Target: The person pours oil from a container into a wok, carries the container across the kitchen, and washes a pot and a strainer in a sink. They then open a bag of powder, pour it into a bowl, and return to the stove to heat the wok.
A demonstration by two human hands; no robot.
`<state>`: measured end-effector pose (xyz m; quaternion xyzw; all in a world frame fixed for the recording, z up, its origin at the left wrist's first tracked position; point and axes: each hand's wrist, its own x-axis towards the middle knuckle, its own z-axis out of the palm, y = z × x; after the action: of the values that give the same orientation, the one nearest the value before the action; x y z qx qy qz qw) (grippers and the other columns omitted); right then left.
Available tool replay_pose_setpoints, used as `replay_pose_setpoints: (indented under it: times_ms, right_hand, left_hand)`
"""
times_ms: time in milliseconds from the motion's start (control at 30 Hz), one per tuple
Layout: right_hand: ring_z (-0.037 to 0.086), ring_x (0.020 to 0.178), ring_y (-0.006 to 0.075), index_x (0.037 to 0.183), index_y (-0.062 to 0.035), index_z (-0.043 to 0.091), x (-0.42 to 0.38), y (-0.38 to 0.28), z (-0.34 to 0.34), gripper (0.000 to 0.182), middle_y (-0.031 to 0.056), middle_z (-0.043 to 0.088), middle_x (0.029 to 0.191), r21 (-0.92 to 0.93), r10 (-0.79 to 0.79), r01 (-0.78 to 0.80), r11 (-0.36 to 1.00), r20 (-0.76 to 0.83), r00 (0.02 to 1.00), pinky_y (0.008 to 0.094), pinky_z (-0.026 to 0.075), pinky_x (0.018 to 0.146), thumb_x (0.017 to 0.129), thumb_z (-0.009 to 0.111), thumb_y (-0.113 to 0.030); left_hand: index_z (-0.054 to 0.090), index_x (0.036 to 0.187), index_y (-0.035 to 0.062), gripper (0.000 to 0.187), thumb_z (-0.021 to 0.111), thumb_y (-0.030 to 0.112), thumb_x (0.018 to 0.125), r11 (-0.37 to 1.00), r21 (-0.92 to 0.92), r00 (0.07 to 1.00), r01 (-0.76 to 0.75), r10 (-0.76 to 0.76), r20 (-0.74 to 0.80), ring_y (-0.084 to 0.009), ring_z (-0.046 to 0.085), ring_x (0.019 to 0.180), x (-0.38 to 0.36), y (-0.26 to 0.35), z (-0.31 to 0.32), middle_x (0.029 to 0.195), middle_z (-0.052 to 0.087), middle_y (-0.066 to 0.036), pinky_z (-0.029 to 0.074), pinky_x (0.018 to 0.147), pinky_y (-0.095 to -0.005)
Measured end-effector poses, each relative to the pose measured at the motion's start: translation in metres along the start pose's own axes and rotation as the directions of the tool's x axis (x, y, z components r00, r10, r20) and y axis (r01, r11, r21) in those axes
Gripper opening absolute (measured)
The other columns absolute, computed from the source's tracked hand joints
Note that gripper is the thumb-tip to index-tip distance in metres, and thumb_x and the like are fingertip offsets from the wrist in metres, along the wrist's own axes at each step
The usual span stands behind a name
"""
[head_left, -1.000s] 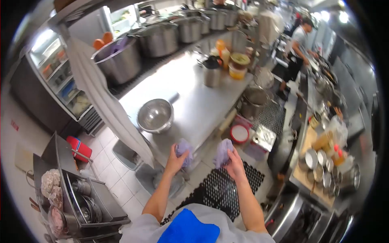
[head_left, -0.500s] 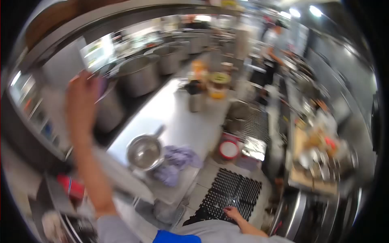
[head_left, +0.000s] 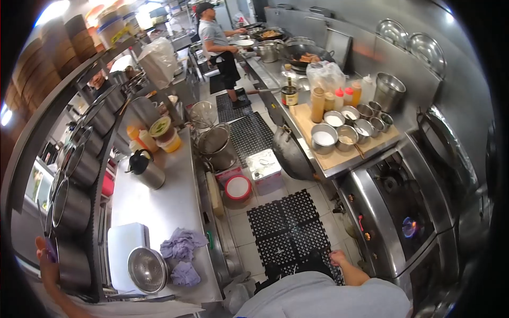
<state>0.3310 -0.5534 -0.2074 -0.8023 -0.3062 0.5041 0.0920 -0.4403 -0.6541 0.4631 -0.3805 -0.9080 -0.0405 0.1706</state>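
Note:
At the far left edge, my left hand [head_left: 41, 246] is raised beside the large metal pots on the shelf. Its fingers are closed on a narrow purple item [head_left: 51, 249], whose kind I cannot make out. A big pot [head_left: 77, 204] stands just above and behind that hand. My right hand [head_left: 336, 258] hangs low by my side, above the edge of the black floor mat [head_left: 289, 225], its fingers curled with nothing visible in them. On the steel counter to my left lie a metal colander [head_left: 147, 269], crumpled purple cloths [head_left: 183, 245] and a pale cutting board [head_left: 127, 249].
A thermos jug [head_left: 147, 169] and sauce containers [head_left: 164, 132] stand farther along the counter. To the right, a lit burner [head_left: 409, 227] burns on the stove, beside a board with several metal cups [head_left: 324, 138]. A co-worker [head_left: 214, 40] stands at woks farther back. Buckets [head_left: 238, 188] sit on the floor.
My view has swung right, bringing the stove and lit burner into sight. My left hand now appears lower and at the far left edge, still with the purple item. The blur has cleared.

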Motion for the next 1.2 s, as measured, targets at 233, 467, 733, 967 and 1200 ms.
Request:
replay_pose_setpoints:
  times_ms: [233,467,733,967,1200]
  right_hand:
    - [0.054,0.045,0.0153,0.081,-0.0066,0.062,-0.016,0.033,-0.016,0.014,0.0059,0.059,0.064,0.057,0.018,-0.023,0.998,0.088,0.996,0.0303,0.044,0.038,0.080,0.053,-0.017]
    - [0.052,0.042,0.0199,0.066,-0.0033,0.059,0.000,0.069,-0.040,0.018,0.0104,0.056,0.055,0.703,0.080,0.029,0.711,-0.122,0.989,0.0339,0.039,0.038,0.077,0.049,-0.015]
    - [0.061,0.084,0.0287,0.122,-0.0126,0.042,0.022,0.115,-0.103,0.041,0.0144,0.058,0.105,0.991,0.560,0.081,0.108,-0.128,0.819,0.0421,0.049,0.074,0.088,0.048,-0.035]
    - [0.055,0.100,0.0321,0.120,-0.0103,0.043,0.080,0.082,-0.111,0.032,0.0110,0.052,0.116,0.878,0.496,0.336,-0.342,-0.135,0.858,0.0449,0.048,0.083,0.091,0.048,-0.024]
    - [0.056,0.098,0.0253,0.119,-0.0079,0.047,0.117,0.044,-0.099,0.028,0.0084,0.052,0.112,0.587,0.615,0.520,-0.621,-0.048,0.787,0.0345,0.052,0.084,0.091,0.049,-0.013]
  left_hand:
    - [0.056,0.104,0.0010,0.027,0.063,0.013,0.081,0.999,0.012,0.931,-0.036,0.038,-0.362,-0.0149,0.053,0.051,-0.014,0.064,-0.058,0.073,0.061,-0.011,0.038,0.038,-0.0231]
    - [0.048,0.116,0.0036,0.037,0.060,0.009,0.081,0.669,-0.657,0.922,-0.346,0.374,-0.105,-0.0147,0.058,0.065,-0.012,0.228,0.111,0.085,0.061,-0.010,0.047,0.053,-0.0239]
    - [0.034,0.134,0.0061,0.060,0.060,0.005,0.080,0.571,-0.820,0.500,-0.043,0.723,0.477,-0.0094,0.052,0.061,-0.181,0.391,0.252,0.083,0.057,-0.007,0.045,0.053,-0.0226]
    - [0.044,0.124,0.0039,0.050,0.065,0.007,0.079,0.655,-0.739,0.114,0.158,0.732,0.672,-0.0076,0.052,0.064,-0.320,0.486,0.338,0.082,0.056,-0.002,0.043,0.053,-0.0214]
    - [0.040,0.127,0.0035,0.056,0.066,0.008,0.079,0.723,-0.690,0.037,0.047,0.689,0.724,-0.0094,0.052,0.058,-0.373,0.496,0.359,0.081,0.055,-0.003,0.044,0.050,-0.0225]
